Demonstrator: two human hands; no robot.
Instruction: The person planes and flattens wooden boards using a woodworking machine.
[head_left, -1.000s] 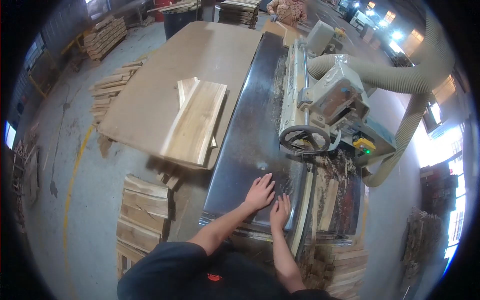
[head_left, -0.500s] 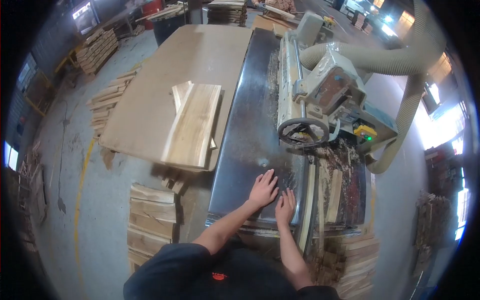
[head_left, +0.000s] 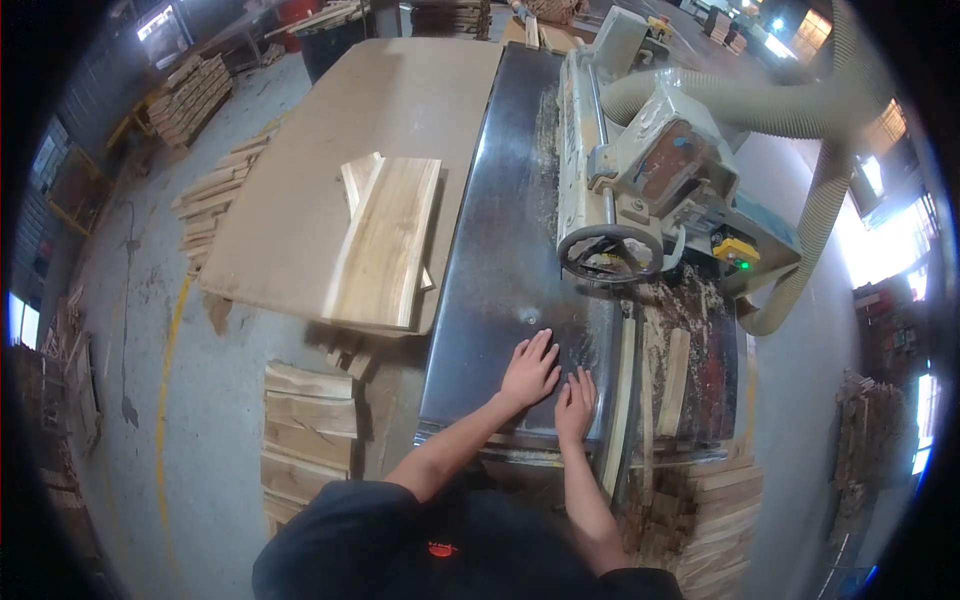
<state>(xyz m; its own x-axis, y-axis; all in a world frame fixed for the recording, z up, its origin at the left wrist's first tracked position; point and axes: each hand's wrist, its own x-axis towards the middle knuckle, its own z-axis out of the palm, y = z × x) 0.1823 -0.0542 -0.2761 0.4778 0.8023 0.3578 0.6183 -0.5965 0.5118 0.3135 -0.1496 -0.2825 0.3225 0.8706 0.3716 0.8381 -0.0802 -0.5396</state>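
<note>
My left hand (head_left: 530, 371) lies flat on the dark metal machine table (head_left: 487, 265), its fingers stretched forward and holding nothing. Just to its right, my right hand (head_left: 574, 403) rests near the right edge of the same table with fingers extended and empty. Ahead of my hands stands the saw machine with a black handwheel (head_left: 610, 254) on its front. A long pale wood strip (head_left: 620, 385) runs along the table's right side, close to my right hand. Beyond it, a shorter strip (head_left: 675, 375) lies among sawdust and chips.
Left of the metal table, a brown board surface (head_left: 330, 120) carries wide planks (head_left: 385, 245). A stack of boards (head_left: 308, 430) stands on the floor at lower left, another wood stack (head_left: 722, 515) at lower right. A ribbed hose (head_left: 825, 200) hangs behind the machine. At the far end, a person is partly visible.
The view has shifted slightly. Both hands stay on the metal table in nearly the same pose. The person at the far end has moved a little.
</note>
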